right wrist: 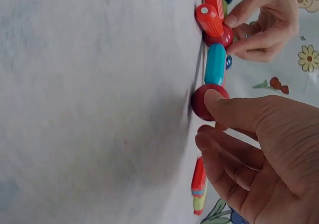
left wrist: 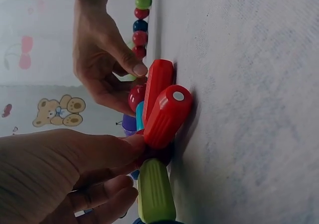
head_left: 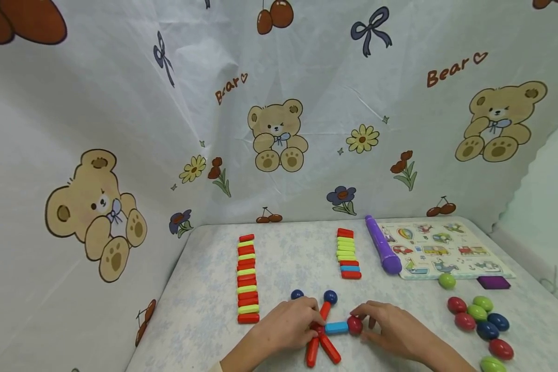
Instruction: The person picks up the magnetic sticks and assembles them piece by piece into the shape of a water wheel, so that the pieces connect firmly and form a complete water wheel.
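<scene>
Both hands on a star of sticks and balls

Left hand (head_left: 292, 323) has its fingers curled down onto the red ball (head_left: 317, 327) at the centre of the figure, pinching it where the sticks meet. Right hand (head_left: 387, 326) grips a second, dark red ball (head_left: 355, 325) between thumb and fingertips, and that ball touches the outer end of the blue stick (head_left: 337, 327). From the right wrist, the thumb lies flat on the dark red ball (right wrist: 208, 101) and the other fingers are loosely bent below it.

Four spokes show from the centre ball: the blue stick running right, two red sticks (head_left: 322, 350) pointing toward the person, and one red stick going up to a dark blue ball (head_left: 330, 296). Another dark blue ball (head_left: 297, 294) lies just above the left hand. From the left wrist, a green stick (left wrist: 154, 191) also joins the centre.

All of this lies on the near middle of the table (head_left: 204, 310). To the left runs a long row of red and green sticks (head_left: 247, 279), farther back a shorter row (head_left: 347, 253). A purple pen (head_left: 382, 251) and a picture puzzle board (head_left: 442, 248) sit back right, and loose coloured balls (head_left: 479, 320) lie near the right edge
</scene>
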A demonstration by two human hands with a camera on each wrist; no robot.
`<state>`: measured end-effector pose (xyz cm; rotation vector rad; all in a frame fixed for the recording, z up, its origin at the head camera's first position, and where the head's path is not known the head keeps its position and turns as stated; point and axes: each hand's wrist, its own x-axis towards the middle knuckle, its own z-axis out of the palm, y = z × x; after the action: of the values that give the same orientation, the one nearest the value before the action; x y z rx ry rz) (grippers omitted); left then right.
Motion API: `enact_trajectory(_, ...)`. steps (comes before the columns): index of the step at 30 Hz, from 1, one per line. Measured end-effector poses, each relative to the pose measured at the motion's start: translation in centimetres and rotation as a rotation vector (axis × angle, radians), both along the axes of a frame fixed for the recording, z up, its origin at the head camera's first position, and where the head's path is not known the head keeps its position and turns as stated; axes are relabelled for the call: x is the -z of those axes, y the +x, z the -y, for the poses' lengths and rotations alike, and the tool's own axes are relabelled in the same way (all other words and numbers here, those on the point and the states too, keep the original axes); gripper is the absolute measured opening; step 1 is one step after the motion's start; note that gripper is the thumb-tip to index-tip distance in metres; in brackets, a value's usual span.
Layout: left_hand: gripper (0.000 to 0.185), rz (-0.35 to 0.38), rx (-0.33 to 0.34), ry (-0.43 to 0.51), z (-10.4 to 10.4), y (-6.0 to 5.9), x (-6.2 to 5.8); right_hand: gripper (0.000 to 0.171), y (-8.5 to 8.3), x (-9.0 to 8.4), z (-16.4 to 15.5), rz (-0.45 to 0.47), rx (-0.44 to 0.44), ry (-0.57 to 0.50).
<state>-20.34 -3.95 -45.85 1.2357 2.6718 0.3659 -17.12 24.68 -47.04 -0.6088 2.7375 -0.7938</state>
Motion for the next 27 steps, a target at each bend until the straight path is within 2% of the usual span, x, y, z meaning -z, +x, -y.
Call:
enact_trajectory(9,0.018,-0.048,-0.036,-0.006,-0.2,0.1,0.3,0.034,-0.2,-0.6,-3.9,-0.101,0.192,0.104)
enact_trajectory(14,0.015,-0.058,-0.055,-0.003,-0.3,-0.1,0.4,0.030,-0.2,-0.5,-6.9,-0.175,0.218,0.133)
enact_trajectory(20,0.017,-0.043,-0.091,-0.001,-0.4,-0.1,0.4,0.030,0.1,-0.2,-10.1,-0.245,0.256,0.217)
enact_trajectory(25,0.018,-0.031,-0.129,0.016,-0.4,-0.1,0.3,0.029,0.4,-0.1,-12.7,-0.256,0.293,0.261)
enact_trajectory(27,0.018,-0.031,-0.137,0.024,-0.4,-0.1,0.4,0.029,0.6,-0.1,-13.6,-0.227,0.324,0.286)
